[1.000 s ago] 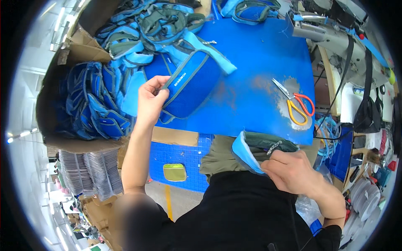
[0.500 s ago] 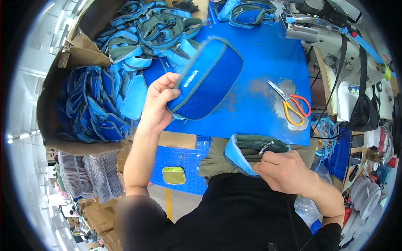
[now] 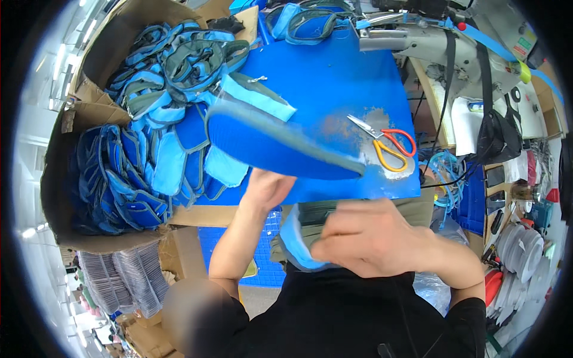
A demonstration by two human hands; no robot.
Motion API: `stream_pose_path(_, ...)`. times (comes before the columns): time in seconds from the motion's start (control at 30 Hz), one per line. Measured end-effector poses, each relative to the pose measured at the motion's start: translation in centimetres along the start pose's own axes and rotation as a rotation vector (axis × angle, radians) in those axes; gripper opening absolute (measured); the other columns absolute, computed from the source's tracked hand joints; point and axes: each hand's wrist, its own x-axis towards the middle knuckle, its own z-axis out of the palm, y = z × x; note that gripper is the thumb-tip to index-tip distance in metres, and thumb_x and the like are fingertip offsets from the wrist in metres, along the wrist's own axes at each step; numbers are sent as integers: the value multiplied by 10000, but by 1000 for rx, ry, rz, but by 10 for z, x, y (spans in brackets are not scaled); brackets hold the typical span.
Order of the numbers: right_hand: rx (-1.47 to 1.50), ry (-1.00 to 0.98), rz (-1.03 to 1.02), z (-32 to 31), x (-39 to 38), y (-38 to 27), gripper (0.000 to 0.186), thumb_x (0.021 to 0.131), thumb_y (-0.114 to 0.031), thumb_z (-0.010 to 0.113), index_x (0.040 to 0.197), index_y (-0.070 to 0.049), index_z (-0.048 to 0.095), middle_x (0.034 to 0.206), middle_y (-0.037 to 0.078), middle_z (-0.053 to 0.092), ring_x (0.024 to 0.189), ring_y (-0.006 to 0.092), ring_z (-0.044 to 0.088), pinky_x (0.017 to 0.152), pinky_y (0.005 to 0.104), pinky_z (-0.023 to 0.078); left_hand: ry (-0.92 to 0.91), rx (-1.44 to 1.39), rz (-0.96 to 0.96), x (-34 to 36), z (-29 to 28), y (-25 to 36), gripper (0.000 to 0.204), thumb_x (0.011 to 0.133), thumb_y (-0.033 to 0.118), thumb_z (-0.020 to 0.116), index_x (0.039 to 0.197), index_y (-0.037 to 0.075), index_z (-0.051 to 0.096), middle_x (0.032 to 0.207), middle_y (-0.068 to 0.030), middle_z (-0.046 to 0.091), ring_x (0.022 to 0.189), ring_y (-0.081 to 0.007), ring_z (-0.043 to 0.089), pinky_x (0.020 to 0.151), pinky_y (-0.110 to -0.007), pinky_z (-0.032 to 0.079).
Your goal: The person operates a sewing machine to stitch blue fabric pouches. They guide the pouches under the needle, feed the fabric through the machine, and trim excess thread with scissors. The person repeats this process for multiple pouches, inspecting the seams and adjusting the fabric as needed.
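My left hand (image 3: 268,190) is closed on the lower edge of a blue mesh fabric pouch panel (image 3: 271,146) with dark grey-green trim. The panel is tilted above the table, blurred, and hides some of my fingers. Over my lap lies a light-blue and dark-green zippered fabric strip (image 3: 293,238), curved into a band. My right hand (image 3: 370,238) is curled at this strip, its fingertips on the light-blue edge; motion smears the fingers. Scissors (image 3: 382,143) with one red and one orange handle lie partly open on the blue table (image 3: 322,65).
At left, a cardboard box (image 3: 89,238) holds stacked blue panels (image 3: 119,179) and a heap of zippered bands (image 3: 191,62). More blue pieces (image 3: 307,24) lie at the table's far edge. A sewing machine (image 3: 430,48) stands at far right, with dangling straps and cables.
The mesh panel has swung from showing its front to a flatter, slanted pose, and my left hand has lowered toward the table edge. My right hand stays at the strip; the view has shifted.
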Motion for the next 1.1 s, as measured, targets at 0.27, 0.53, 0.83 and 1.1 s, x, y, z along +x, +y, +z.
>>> stream_pose_path(0.27,-363,333,100,-29,35,16,139,754,-99,800,882,-116,747,1199,80,687,1066,270,648,876,398,484,86,-467,-423,6,-23,-53,388,1075,267,516,1385,34,529,1343,-152,606,1225,-257,608,1036,-459,531)
stream_pose_path(0.53,-256,408,209,-24,14,40,151,770,-5,821,901,-30,750,1066,119,695,928,255,661,752,347,522,645,617,579,5,14,-7,316,903,-94,582,1194,27,602,999,-36,642,887,-108,610,802,-248,501)
stream_pose_path(0.83,-369,402,229,-19,10,43,162,749,-2,817,893,-33,749,1052,116,684,889,276,637,738,362,505,406,1112,1050,8,53,63,207,944,50,565,1109,-36,656,974,-125,670,963,-225,622,871,-346,495)
stream_pose_path(1.1,-352,356,255,-17,15,31,156,740,3,821,875,-28,751,1061,128,684,895,277,636,749,370,501,-31,684,-420,62,49,40,392,1021,235,521,1285,-13,671,1186,-90,701,1052,-156,620,914,-338,499)
